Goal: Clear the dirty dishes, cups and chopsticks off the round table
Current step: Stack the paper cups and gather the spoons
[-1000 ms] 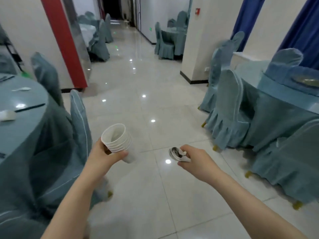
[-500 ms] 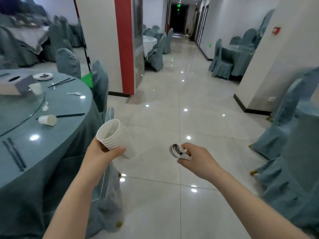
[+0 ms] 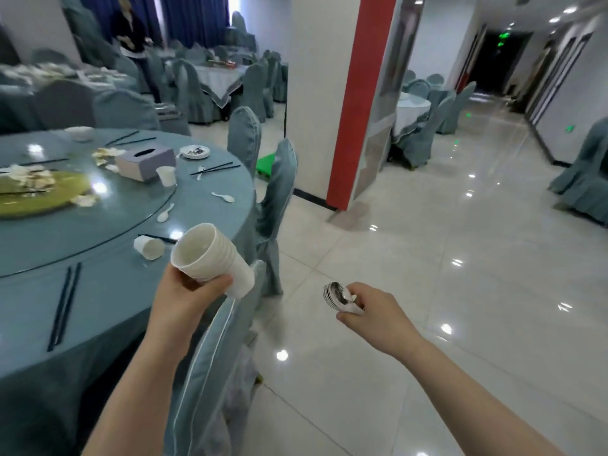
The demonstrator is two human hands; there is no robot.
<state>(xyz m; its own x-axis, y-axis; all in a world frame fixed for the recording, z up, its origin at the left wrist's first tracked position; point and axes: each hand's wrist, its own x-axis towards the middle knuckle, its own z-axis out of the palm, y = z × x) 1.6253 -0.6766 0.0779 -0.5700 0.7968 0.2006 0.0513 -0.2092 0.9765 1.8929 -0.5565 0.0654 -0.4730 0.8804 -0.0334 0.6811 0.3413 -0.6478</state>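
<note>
The stack of cups (image 3: 210, 258) is white, the round table (image 3: 108, 291) blue-grey, the chopsticks (image 3: 64, 304) dark, the pillar (image 3: 355, 103) red, the tissue box (image 3: 144, 161) pale lilac.

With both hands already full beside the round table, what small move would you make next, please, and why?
Probably bring the left hand with its cup stack over the tipped cup near the table edge. That cup lies on its side just beyond the stack, the nearest loose item. The right hand already grips small dishes, so it has little room to pick it up.
</note>
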